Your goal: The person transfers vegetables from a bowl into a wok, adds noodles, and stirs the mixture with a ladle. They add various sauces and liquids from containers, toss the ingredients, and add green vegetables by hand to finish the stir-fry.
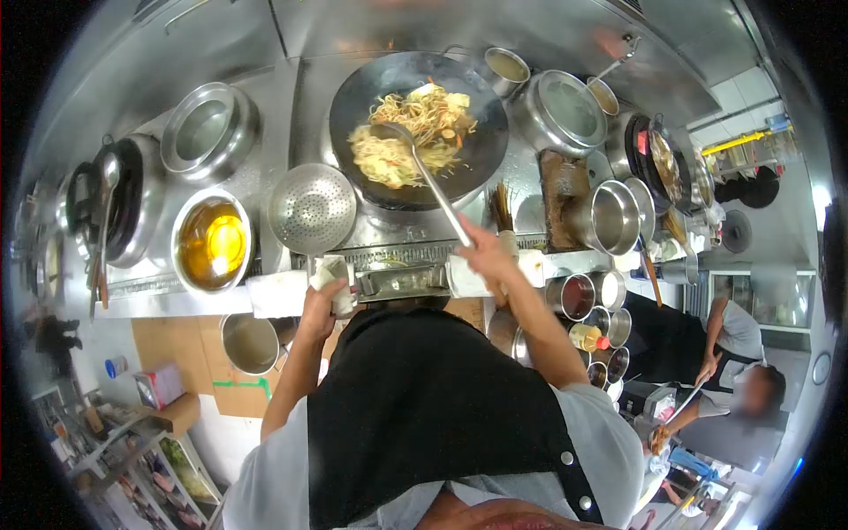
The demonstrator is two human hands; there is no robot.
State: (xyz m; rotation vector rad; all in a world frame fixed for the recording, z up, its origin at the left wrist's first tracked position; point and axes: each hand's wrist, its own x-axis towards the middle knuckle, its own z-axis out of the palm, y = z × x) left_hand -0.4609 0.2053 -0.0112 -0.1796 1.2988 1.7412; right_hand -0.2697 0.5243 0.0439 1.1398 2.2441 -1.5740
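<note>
My right hand point(488, 259) is closed round the handle of a long metal ladle point(431, 181). The ladle's bowl rests among fried noodles point(415, 132) with pale vegetable pieces in a large black wok point(484, 146). My left hand point(323, 306) grips a folded white cloth point(333, 281) at the stove's front edge. A round perforated skimmer point(312, 209) lies left of the wok, its handle running down toward the cloth. Whether my left fingers also hold that handle is hidden. A brush of thin sticks point(502, 208) stands beside my right hand.
A bowl of yellow oil point(212, 243) and stacked metal pots point(203, 131) stand left. On the right are a lidded pot point(565, 115), an empty steel pot point(614, 218) and several seasoning containers point(579, 296). Another person point(738, 336) works at far right, holding a long-handled tool.
</note>
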